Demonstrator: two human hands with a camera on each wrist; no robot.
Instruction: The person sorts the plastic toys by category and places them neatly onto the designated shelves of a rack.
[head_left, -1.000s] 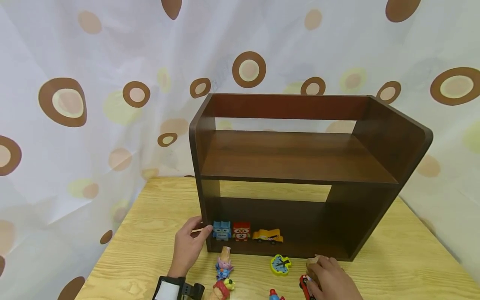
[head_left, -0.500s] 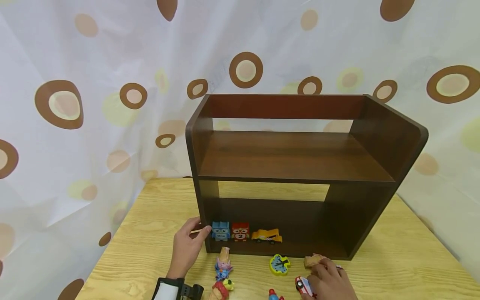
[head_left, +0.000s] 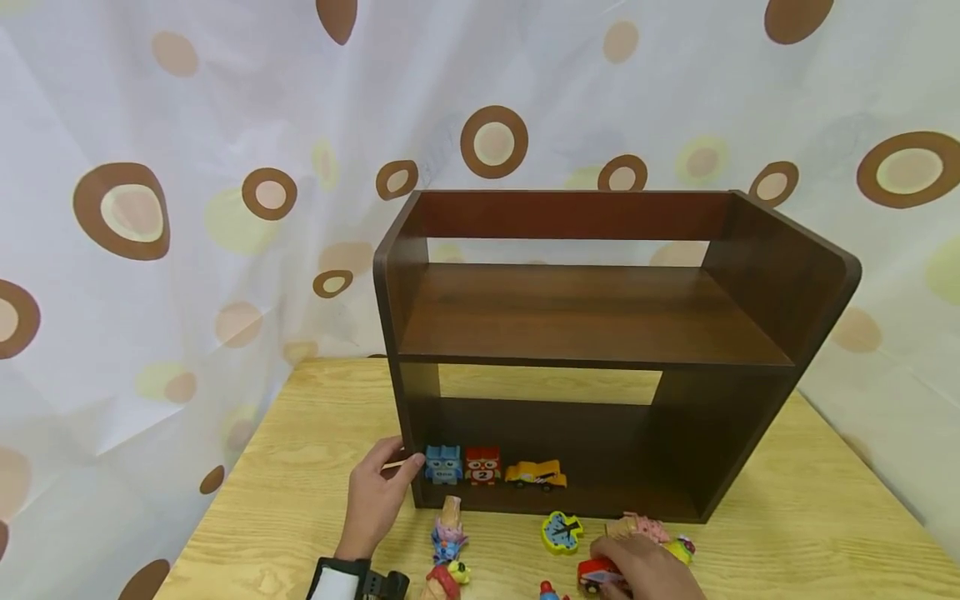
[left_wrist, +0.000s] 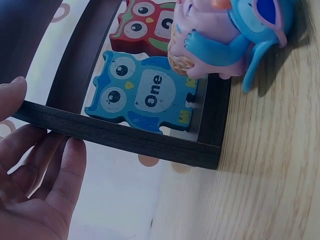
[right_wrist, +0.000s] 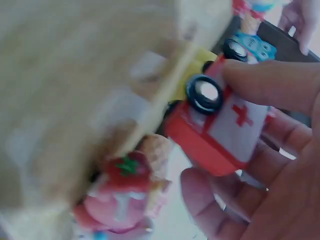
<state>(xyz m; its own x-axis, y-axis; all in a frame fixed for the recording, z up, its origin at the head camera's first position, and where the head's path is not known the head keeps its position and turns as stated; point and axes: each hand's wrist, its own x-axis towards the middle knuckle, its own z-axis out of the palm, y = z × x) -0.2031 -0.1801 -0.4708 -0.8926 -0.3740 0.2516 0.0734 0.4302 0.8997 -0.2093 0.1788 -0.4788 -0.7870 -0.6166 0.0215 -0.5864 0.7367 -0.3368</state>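
Note:
My left hand (head_left: pixel 372 504) grips the left side panel of a dark brown shelf (head_left: pixel 600 312), thumb in front and fingers behind. In the left wrist view, a blue owl block (left_wrist: pixel 135 92) marked "One" and a red owl block (left_wrist: pixel 145 27) stand inside that panel. My right hand (head_left: pixel 651 568) holds a small red and white toy ambulance (right_wrist: pixel 237 122) with a red cross, low over the table before the shelf. Thumb and fingers pinch it. A yellow toy truck (head_left: pixel 536 475) sits beside the owls on the bottom shelf.
Ice-cream-cone figurines (head_left: pixel 448 533) lie before the shelf's left end, and a pink cone figurine (head_left: pixel 647 527) lies behind my right hand. Between them is a yellow-green tree-shaped piece (head_left: pixel 561 532). A red-capped toy (head_left: pixel 549 590) shows at the bottom edge. A spotted cloth (head_left: pixel 225 125) hangs behind.
My right hand has turned the toy ambulance and shifted slightly left with it, uncovering more of the figurines behind. The left hand stays on the shelf panel.

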